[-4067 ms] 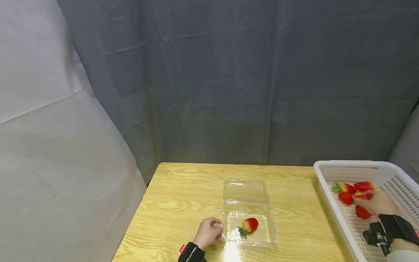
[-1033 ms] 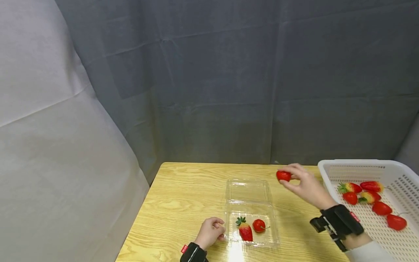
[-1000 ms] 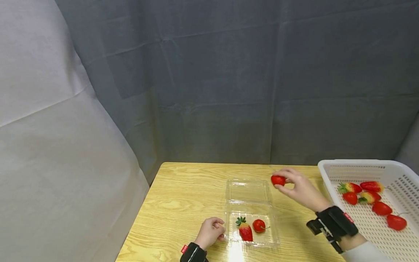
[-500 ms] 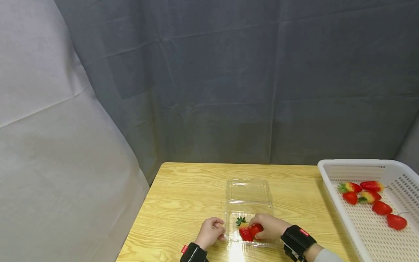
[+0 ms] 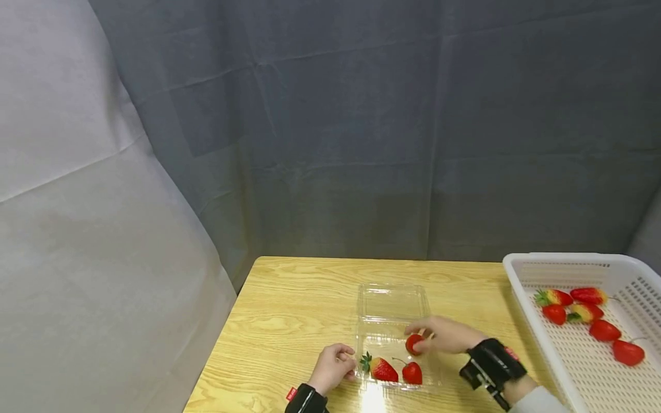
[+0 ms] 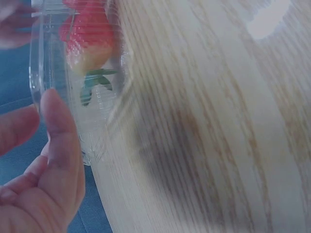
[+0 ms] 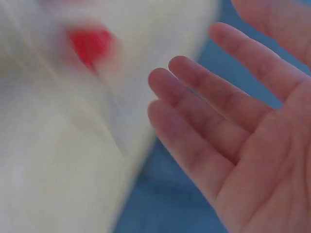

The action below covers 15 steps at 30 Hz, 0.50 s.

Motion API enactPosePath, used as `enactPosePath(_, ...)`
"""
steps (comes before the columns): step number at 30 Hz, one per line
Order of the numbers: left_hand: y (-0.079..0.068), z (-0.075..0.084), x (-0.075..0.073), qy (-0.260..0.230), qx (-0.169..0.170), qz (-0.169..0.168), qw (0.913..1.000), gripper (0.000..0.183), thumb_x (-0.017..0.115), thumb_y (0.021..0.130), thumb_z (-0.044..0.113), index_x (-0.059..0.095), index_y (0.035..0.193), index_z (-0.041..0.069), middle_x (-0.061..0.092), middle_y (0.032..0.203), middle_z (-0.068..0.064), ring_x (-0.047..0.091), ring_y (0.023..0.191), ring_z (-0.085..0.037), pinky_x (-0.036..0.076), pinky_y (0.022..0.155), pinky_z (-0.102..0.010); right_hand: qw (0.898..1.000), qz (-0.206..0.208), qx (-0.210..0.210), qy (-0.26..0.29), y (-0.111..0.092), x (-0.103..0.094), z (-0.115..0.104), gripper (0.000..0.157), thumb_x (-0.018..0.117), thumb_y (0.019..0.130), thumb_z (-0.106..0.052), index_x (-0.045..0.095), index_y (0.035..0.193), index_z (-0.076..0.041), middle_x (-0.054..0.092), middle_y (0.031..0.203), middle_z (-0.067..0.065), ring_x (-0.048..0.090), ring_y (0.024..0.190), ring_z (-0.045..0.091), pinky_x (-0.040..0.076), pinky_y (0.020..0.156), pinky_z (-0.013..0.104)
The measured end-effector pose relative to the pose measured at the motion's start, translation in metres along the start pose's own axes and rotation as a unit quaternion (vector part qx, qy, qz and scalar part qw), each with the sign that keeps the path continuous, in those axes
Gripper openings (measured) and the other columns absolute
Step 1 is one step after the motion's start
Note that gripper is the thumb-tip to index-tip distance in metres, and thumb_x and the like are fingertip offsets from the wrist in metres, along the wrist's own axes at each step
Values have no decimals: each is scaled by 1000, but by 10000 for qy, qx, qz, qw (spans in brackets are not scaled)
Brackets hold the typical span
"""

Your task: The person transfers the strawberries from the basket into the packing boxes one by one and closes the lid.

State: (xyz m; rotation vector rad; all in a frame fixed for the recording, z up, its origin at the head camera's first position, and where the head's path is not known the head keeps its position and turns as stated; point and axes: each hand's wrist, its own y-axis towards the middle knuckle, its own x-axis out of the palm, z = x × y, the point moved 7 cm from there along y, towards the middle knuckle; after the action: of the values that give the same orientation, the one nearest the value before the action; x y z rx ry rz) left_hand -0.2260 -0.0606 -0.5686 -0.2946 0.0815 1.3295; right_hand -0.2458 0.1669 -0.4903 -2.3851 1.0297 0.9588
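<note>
An open clear plastic clamshell box [image 5: 393, 303] lies on the table. In its near half are a strawberry [image 5: 384, 370] with green leaves, a red cherry [image 5: 412, 373] with a thin stem, and another round red fruit [image 5: 413, 344]. My left hand [image 5: 330, 367] pinches the box's left rim; the left wrist view has thumb and index finger [image 6: 57, 114] at the clear edge. Over the box's right side is my right hand [image 5: 446, 335], its fingers around the round fruit in the head view. The right wrist view shows that hand [image 7: 248, 121] with spread fingers and an empty palm.
A white perforated basket [image 5: 594, 373] stands at the right, holding several strawberries [image 5: 552, 297] and red fruits, one a stemmed cherry [image 5: 628, 353]. Dark cloth [image 5: 335, 143] hangs behind the wooden table [image 5: 289, 321], with pale cloth [image 5: 103, 258] at the left.
My right hand has carried a red fruit from the basket side into the box, then shifted slightly up and right. The strawberry has turned sideways. The left hand has stayed at the rim.
</note>
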Motion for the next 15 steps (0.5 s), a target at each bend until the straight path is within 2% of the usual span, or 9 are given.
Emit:
enactPosePath(2, 0, 0, 0, -21, -9, -22, 10000, 20, 60, 76, -7, 58, 95, -11, 49, 67, -3, 61, 54, -18, 58, 51, -35, 9958, 907, 100, -89, -18, -50, 7, 37, 58, 90, -22, 56, 118, 2, 58, 112, 19, 57, 97, 33, 53, 76, 36)
enactPosePath(4, 1, -2, 0, -7, -30, -37, 10000, 20, 60, 76, -7, 59, 96, -11, 48, 67, -3, 60, 54, -17, 58, 51, -34, 9797, 1942, 382, -317, -46, -99, 21, 39, 54, 92, -17, 49, 123, 6, 51, 118, 27, 51, 101, 43, 50, 79, 46)
enactPosePath(6, 2, -4, -1, 13, -62, -57, 10000, 21, 60, 77, -7, 59, 97, -11, 48, 68, -3, 60, 54, -15, 58, 52, -33, 9490, 2924, 930, -733, -79, -140, 42, 42, 53, 92, -14, 43, 126, 9, 44, 120, 33, 44, 103, 49, 45, 79, 56)
enactPosePath(8, 3, -5, -2, 21, -78, -78, 9999, 22, 60, 77, -7, 58, 98, -12, 49, 68, -4, 60, 55, -16, 58, 52, -33, 9161, 3544, 1579, -1010, -114, -167, 74, 47, 53, 91, -11, 37, 128, 11, 35, 121, 40, 35, 104, 55, 38, 76, 65)
enactPosePath(10, 3, -6, -2, 16, -75, -95, 9999, 22, 59, 77, -7, 58, 98, -12, 50, 68, -4, 61, 55, -17, 58, 52, -33, 8816, 3867, 2453, -1146, -149, -181, 126, 54, 53, 90, -15, 31, 132, 10, 25, 125, 43, 28, 108, 58, 33, 77, 71)
enactPosePath(12, 3, -6, -1, 10, -82, -117, 9999, 22, 60, 77, -6, 58, 98, -12, 50, 68, -4, 61, 55, -17, 58, 52, -33, 8492, 4028, 3143, -1337, -183, -182, 197, 63, 52, 91, -27, 26, 136, 7, 24, 125, 43, 26, 109, 58, 35, 73, 70)
enactPosePath(15, 3, -6, 0, -16, -70, -124, 9999, 22, 60, 77, -6, 59, 97, -12, 49, 68, -4, 60, 54, -16, 58, 51, -32, 8182, 3859, 4009, -1446, -229, -167, 306, 73, 57, 87, -32, 21, 139, 5, 24, 128, 41, 27, 109, 58, 36, 75, 71)
